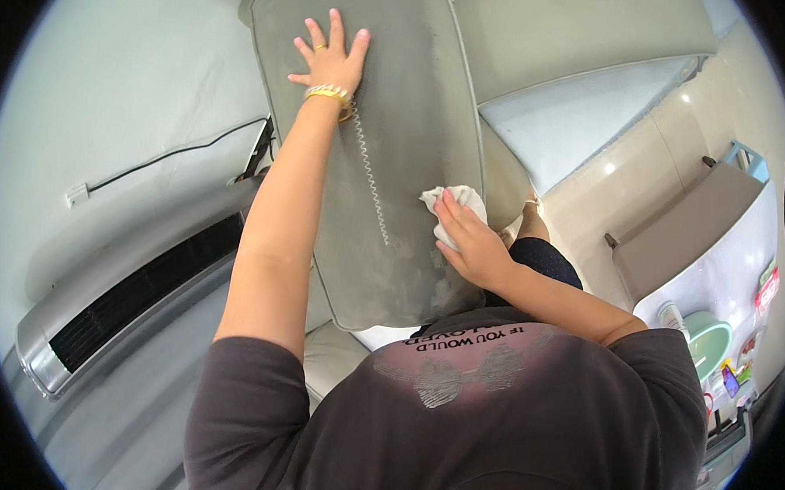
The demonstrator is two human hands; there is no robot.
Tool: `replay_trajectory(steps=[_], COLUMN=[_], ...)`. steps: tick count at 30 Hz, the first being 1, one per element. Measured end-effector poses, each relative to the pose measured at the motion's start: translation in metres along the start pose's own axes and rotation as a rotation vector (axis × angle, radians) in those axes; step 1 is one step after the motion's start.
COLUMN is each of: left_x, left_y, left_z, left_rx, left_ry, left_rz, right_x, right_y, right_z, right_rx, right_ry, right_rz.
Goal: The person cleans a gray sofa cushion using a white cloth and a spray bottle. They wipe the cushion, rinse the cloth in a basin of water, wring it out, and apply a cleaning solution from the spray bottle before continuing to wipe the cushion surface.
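Observation:
A grey-green sofa section [401,139] with piped edges stretches out in front of me, dark patches on its upholstery. White zigzag stitching [368,167] runs along its middle. My left hand [335,63] rests on the far part of this surface, fingers spread and nothing held; a ring and bracelets are on it. Nearer to me, by the right piped edge, my right hand [472,245] presses a crumpled white cloth [468,201] against the upholstery. The cloth's underside is hidden.
At left are a tall silver air conditioner [148,288] and a black cable [178,151] along the wall. Another sofa section [580,33] lies beyond. To the right, a white table [708,257] bears a green basin [709,343] and a bottle [671,318], beside a brown bench [687,232].

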State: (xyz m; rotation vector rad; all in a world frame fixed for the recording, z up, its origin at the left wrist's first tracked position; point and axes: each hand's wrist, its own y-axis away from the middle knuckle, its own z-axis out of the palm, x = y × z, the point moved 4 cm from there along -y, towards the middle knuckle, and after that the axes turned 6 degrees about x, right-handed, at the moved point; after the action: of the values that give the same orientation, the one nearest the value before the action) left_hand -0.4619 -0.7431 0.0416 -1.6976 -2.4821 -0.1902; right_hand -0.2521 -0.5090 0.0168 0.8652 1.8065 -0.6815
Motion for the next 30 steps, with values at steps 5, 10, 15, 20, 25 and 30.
replay_trajectory(steps=[5,10,15,20,25,30], left_x=[0.018,0.012,0.003,0.006,0.006,-0.005], left_y=[0.122,0.155,0.161,0.161,0.159,0.153], left_z=[-0.014,0.016,0.014,0.011,0.016,0.030], left_rx=[0.054,0.048,0.058,0.075,0.081,0.069], left_ry=[-0.246,-0.231,-0.211,-0.211,-0.210,-0.195], left_rz=[0.231,0.219,0.205,0.204,0.219,0.199], right_x=[0.023,0.065,0.050,0.023,0.040,0.078], right_y=[-0.033,-0.139,-0.063,0.065,0.024,-0.101], right_z=[0.020,-0.022,-0.002,0.029,0.034,0.007], right_rx=[0.287,0.741,0.635,0.281,0.508,0.616], right_ry=[0.047,-0.033,-0.080,-0.154,-0.259,-0.287], right_rz=[0.028,0.106,0.063,0.246,0.185,0.044])
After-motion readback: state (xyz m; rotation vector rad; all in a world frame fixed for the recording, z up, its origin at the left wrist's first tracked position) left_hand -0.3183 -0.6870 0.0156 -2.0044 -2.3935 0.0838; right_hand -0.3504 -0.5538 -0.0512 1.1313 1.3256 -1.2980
